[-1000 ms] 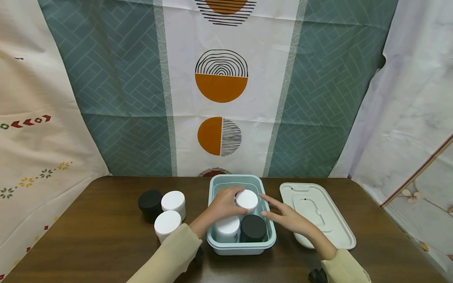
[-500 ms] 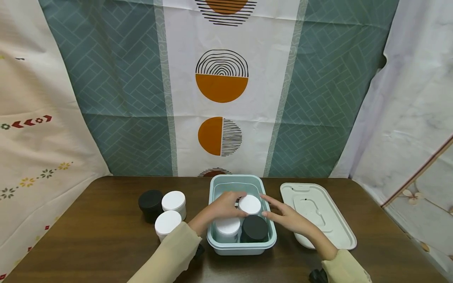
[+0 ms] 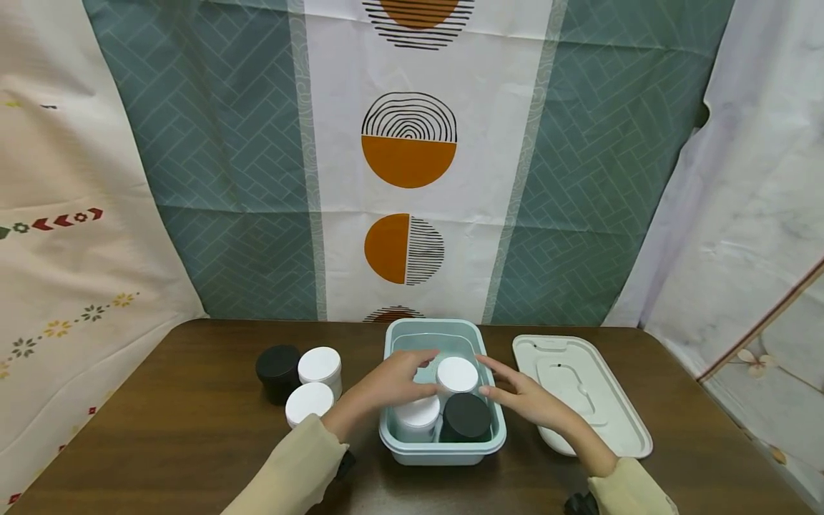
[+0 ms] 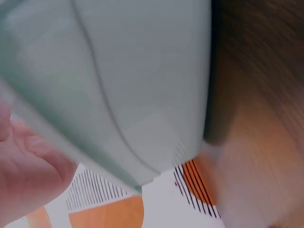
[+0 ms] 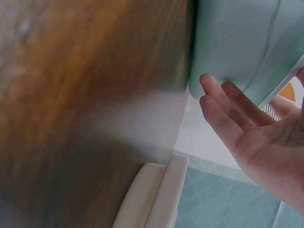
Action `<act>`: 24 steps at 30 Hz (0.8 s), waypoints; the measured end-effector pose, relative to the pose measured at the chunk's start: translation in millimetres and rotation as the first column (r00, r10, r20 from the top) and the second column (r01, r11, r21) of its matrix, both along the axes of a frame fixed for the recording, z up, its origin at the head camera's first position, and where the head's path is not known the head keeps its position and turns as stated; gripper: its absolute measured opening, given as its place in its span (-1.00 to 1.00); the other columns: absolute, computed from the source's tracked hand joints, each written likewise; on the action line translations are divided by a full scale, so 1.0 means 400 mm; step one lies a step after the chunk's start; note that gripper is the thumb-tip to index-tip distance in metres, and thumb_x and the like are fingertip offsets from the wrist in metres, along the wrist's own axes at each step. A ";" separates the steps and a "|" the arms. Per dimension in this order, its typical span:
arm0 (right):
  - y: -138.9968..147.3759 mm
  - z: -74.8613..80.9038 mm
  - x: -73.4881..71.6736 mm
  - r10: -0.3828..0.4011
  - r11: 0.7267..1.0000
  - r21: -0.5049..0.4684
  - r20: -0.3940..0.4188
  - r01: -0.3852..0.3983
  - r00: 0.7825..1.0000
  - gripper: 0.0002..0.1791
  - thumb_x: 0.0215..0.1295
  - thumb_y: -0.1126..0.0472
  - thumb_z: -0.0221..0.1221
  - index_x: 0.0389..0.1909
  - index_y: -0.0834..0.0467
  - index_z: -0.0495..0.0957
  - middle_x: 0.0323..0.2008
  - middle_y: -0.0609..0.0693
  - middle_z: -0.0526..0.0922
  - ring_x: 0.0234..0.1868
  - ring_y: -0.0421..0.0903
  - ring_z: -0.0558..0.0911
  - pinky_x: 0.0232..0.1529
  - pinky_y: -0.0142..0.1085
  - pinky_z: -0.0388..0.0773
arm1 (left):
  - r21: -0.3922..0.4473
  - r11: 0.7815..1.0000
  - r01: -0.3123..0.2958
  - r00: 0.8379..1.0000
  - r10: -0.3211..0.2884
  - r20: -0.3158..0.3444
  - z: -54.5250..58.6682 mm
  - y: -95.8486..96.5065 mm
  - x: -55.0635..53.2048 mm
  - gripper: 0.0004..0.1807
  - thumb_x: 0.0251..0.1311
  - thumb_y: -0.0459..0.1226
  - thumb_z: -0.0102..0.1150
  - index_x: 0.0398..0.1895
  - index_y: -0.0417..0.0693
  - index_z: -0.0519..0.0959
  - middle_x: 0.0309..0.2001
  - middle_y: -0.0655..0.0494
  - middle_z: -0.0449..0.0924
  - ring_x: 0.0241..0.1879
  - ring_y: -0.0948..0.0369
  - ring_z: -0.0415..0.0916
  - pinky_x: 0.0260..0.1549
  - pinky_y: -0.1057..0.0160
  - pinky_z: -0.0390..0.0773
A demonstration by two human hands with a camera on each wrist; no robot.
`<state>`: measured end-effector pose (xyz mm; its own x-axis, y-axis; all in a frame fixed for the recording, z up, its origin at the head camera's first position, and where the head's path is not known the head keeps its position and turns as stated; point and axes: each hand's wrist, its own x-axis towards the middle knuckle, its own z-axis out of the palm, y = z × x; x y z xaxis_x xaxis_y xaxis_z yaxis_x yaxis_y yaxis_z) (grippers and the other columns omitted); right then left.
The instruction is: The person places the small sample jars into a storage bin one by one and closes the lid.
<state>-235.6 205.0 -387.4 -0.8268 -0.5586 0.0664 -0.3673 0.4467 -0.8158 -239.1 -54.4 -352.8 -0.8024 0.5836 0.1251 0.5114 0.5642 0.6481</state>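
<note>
A light blue plastic bin (image 3: 393, 443) holds a white-lidded jar (image 3: 458, 374), a second white-lidded jar (image 3: 417, 413) nearer the front, and a black-lidded jar (image 3: 466, 417). My left hand (image 3: 394, 380) reaches over the bin's left rim, its fingers and thumb spread just left of the farther white jar. Over the right rim, my right hand (image 3: 523, 393) has its fingers extended with thumb and forefinger apart. In the right wrist view, that hand's relaxed fingers (image 5: 223, 114) are beside the bin's outer wall. Nothing shows in either hand.
Left of the bin, a black-lidded jar (image 3: 279, 373) and two white-lidded jars stand together on the brown table (image 3: 167, 429). A pale lid (image 3: 582, 390) lies flat to the right. Patterned cloths (image 3: 257, 157) hang behind and at both sides.
The farther white jar has shifted toward the front inside the bin. My left hand first came forward with it, then drew away to the left. My right hand has hardly moved.
</note>
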 end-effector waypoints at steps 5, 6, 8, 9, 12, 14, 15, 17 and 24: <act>0.000 0.000 0.000 -0.013 1.000 0.017 -0.012 0.013 1.000 -0.35 0.33 0.10 0.01 0.37 0.16 0.04 0.31 0.26 0.16 0.18 0.24 0.32 0.01 0.03 0.40 | 0.055 0.998 -0.043 0.999 0.044 -0.019 0.017 -0.048 0.025 -0.43 0.11 -0.23 0.18 0.19 -0.29 0.35 0.14 -0.15 0.42 0.08 0.01 0.42 0.00 0.05 0.44; 0.000 -0.001 0.000 -0.014 1.000 0.019 -0.014 0.015 1.000 -0.35 0.33 0.09 0.02 0.37 0.16 0.05 0.30 0.26 0.16 0.18 0.24 0.32 0.01 0.03 0.40 | 0.070 0.996 -0.051 0.998 0.053 -0.031 0.019 -0.058 0.030 -0.44 0.11 -0.24 0.19 0.18 -0.30 0.36 0.13 -0.15 0.42 0.07 0.00 0.43 -0.01 0.04 0.45; 0.001 -0.001 0.000 -0.012 1.000 0.018 -0.018 0.012 1.000 -0.35 0.33 0.10 0.02 0.37 0.16 0.05 0.30 0.27 0.17 0.17 0.23 0.33 0.01 0.03 0.40 | 0.101 0.992 -0.071 0.995 0.077 -0.059 0.024 -0.078 0.039 -0.45 0.10 -0.26 0.20 0.15 -0.31 0.38 0.11 -0.15 0.44 0.05 -0.01 0.45 -0.04 0.05 0.47; 0.001 -0.001 0.000 -0.013 1.000 0.016 -0.016 0.013 1.000 -0.35 0.33 0.10 0.02 0.37 0.15 0.05 0.30 0.27 0.17 0.17 0.23 0.33 0.01 0.03 0.40 | 0.116 0.990 -0.084 0.993 0.093 -0.075 0.026 -0.088 0.044 -0.46 0.09 -0.27 0.21 0.14 -0.31 0.39 0.10 -0.15 0.45 0.04 -0.02 0.45 -0.05 0.06 0.48; 0.001 -0.001 0.001 -0.008 1.000 0.009 -0.014 0.008 1.000 -0.36 0.33 0.11 0.02 0.37 0.14 0.05 0.29 0.28 0.17 0.17 0.24 0.33 0.00 0.03 0.41 | 0.164 0.977 -0.138 0.983 0.156 -0.097 0.032 -0.119 0.057 -0.47 0.06 -0.30 0.25 0.12 -0.30 0.41 0.08 -0.15 0.47 0.02 -0.02 0.47 -0.05 0.07 0.48; 0.002 0.000 0.002 -0.003 1.000 0.006 -0.015 0.003 1.000 -0.36 0.33 0.11 0.02 0.37 0.15 0.05 0.29 0.30 0.16 0.17 0.25 0.33 0.00 0.03 0.41 | 0.188 0.965 -0.182 0.975 0.202 -0.095 0.035 -0.142 0.065 -0.46 0.04 -0.31 0.26 0.13 -0.28 0.41 0.08 -0.14 0.47 0.03 -0.02 0.46 -0.02 0.07 0.46; 0.001 0.000 0.002 -0.003 1.000 0.005 -0.013 0.003 1.000 -0.36 0.33 0.11 0.02 0.37 0.15 0.05 0.29 0.30 0.16 0.17 0.25 0.33 0.00 0.03 0.42 | 0.196 0.960 -0.202 0.970 0.223 -0.092 0.037 -0.154 0.069 -0.45 0.04 -0.30 0.27 0.13 -0.26 0.41 0.08 -0.13 0.47 0.04 -0.02 0.46 -0.01 0.07 0.44; 0.001 0.000 0.002 0.000 1.000 0.002 -0.010 0.000 1.000 -0.36 0.33 0.12 0.02 0.37 0.15 0.05 0.29 0.31 0.16 0.16 0.24 0.34 0.00 0.02 0.42 | 0.209 0.949 -0.236 0.960 0.260 -0.100 0.039 -0.179 0.075 -0.45 0.03 -0.29 0.28 0.13 -0.26 0.41 0.07 -0.14 0.48 0.04 -0.02 0.45 0.00 0.05 0.43; 0.001 0.000 0.001 -0.004 1.000 0.009 -0.005 0.005 1.000 -0.35 0.33 0.11 0.02 0.37 0.15 0.04 0.28 0.31 0.17 0.16 0.24 0.34 -0.01 0.03 0.42 | 0.219 0.926 -0.309 0.917 0.351 -0.189 0.037 -0.267 0.084 -0.48 0.03 -0.27 0.28 0.09 -0.28 0.43 -0.01 -0.15 0.53 0.00 -0.02 0.47 -0.04 0.03 0.46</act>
